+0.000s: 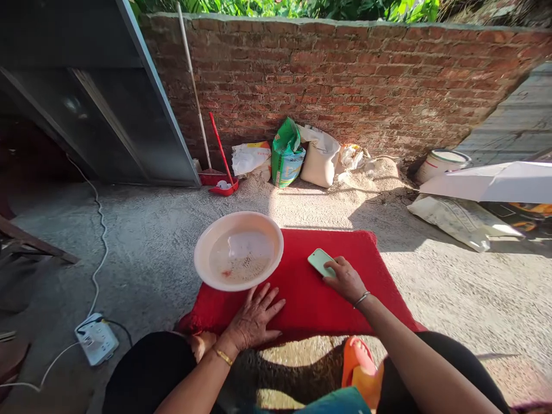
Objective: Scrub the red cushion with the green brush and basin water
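Observation:
A red cloth point(302, 296) covers a low, flat surface in front of my knees. My left hand point(252, 319) lies palm down on its near left part with the fingers spread, close below the basin's rim. My right hand point(346, 280) grips a pale green, flat, oblong object with rounded corners point(319, 260) over the right half of the cloth. Its underside is hidden, so I cannot tell its exact kind. A pale pink basin point(276, 267) rests at the cloth's left corner, partly past the edge; clear water with dark specks and a reddish patch shows inside.
A white power strip point(97, 339) with cables lies on the concrete at left. Along the brick wall point(328, 80) stand a red dustpan point(224, 187), a green sack point(287, 158) and a white sack point(319, 158). A bucket point(442, 164) and a pale umbrella-like cover point(509, 181) are at right.

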`<state>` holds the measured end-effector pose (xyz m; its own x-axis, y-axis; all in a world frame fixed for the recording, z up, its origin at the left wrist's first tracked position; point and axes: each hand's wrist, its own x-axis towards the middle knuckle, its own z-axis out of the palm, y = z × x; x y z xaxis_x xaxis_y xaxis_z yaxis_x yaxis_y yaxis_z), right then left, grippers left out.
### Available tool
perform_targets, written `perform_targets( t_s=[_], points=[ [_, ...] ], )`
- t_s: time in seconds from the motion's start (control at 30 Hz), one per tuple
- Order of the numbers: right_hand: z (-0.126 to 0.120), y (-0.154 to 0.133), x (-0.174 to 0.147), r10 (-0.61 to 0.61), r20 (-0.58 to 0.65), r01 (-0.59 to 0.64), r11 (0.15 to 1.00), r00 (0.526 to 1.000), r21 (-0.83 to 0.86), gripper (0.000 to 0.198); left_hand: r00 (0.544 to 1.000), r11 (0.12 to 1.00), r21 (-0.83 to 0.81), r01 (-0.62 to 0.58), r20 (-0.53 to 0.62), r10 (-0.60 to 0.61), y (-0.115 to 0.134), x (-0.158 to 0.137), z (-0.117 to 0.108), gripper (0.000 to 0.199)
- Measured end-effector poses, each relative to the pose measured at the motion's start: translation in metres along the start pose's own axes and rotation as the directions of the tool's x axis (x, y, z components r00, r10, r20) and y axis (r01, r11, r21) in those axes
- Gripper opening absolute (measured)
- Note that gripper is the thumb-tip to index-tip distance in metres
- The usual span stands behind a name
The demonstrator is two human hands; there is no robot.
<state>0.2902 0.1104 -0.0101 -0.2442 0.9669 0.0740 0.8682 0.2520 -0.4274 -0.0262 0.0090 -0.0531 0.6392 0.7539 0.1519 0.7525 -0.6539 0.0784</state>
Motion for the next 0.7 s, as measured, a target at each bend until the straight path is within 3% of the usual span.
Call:
perform_targets(
  t_s=[0.13, 0.27, 0.37, 0.43, 0.53, 0.7],
  points=[
    [0.007, -0.012, 0.008, 0.053, -0.078, -0.047, 0.996, 0.996, 0.078, 0.030, 0.999, 1.000, 0.014, -0.011, -0.042, 0.012, -0.002, 0.000, 0.003, 0.078],
    [0.031, -0.051, 0.018, -0.114, -0.015, 0.115, 0.988, 0.993, 0.102, 0.033, 0.995, 0.998, 0.057, -0.035, -0.088, 0.040, -0.005, 0.000, 0.007, 0.075],
    [0.036, -0.053, 0.029, -0.204, 0.031, 0.202, 0.978, 0.979, 0.050, 0.036, 0.993, 0.994, 0.095, -0.053, -0.104, 0.063, -0.007, 0.000, 0.008, 0.076],
    [0.027, -0.032, 0.035, -0.139, 0.019, 0.138, 0.990, 0.990, 0.022, 0.036, 0.991, 0.993, 0.098, -0.060, -0.115, 0.072, -0.007, 0.001, 0.008, 0.076],
    [0.000, 0.020, 0.038, 0.096, -0.066, -0.097, 0.995, 0.993, -0.019, 0.035, 0.989, 0.995, 0.088, -0.055, -0.133, 0.067, -0.006, 0.002, 0.007, 0.073],
    [-0.043, 0.107, 0.012, 0.468, -0.252, -0.486, 0.874, 0.847, -0.009, 0.036, 0.991, 0.996, 0.075, -0.042, -0.126, 0.051, -0.003, 0.002, 0.005, 0.071]
  ],
)
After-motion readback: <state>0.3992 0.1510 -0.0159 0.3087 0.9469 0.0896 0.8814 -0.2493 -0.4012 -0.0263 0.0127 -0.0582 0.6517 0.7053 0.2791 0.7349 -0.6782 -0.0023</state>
